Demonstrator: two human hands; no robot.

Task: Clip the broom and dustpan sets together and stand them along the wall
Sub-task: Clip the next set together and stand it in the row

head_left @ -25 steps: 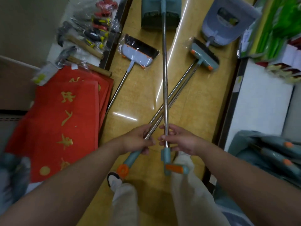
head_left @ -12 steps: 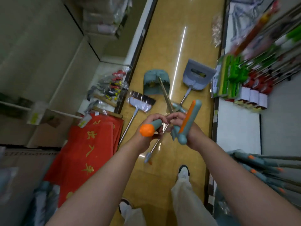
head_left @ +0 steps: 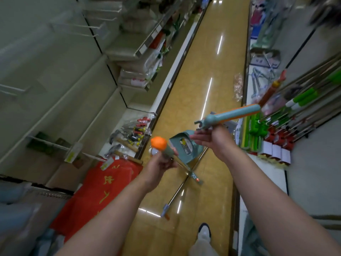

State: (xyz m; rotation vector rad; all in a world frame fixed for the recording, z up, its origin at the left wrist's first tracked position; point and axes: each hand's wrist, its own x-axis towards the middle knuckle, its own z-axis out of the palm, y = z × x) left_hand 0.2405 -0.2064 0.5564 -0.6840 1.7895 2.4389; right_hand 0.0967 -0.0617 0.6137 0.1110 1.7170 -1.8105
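Between two rows of shop shelves, above a glossy yellow floor (head_left: 206, 74), two long handles are held up in bare hands. An orange-capped handle (head_left: 159, 143) is gripped by the left hand (head_left: 158, 166), whose fingers are curled round the grey-green grip just below the cap; the cap is pointed up and towards the camera. From this grip a metal shaft (head_left: 182, 166) is seen running down and to the right, ending in a small teal piece near the floor.

A teal-and-orange handle (head_left: 234, 115) is held by the right hand (head_left: 215, 140), tilted so that its orange-striped end is raised to the right and its open clip (head_left: 200, 124) is turned to the left. It is clamped at the thumb side of the hand, though the thumb itself is hidden behind it; the other fingers are stretched out to the left beneath it. The two handles are apart, not clipped.

Low between the hands a teal dustpan (head_left: 186, 147) with a round label is seen; whether it is joined to either handle cannot be told. A second shaft (head_left: 177, 193) is laid across the floor, crossing under the first. Red mats (head_left: 96, 183) with gold characters are stacked at the left, hammers (head_left: 118, 140) are laid on the low shelf beside them, and green-handled tools (head_left: 256, 126) are ranged along the right. A shoe (head_left: 203, 230) is shown at the bottom.
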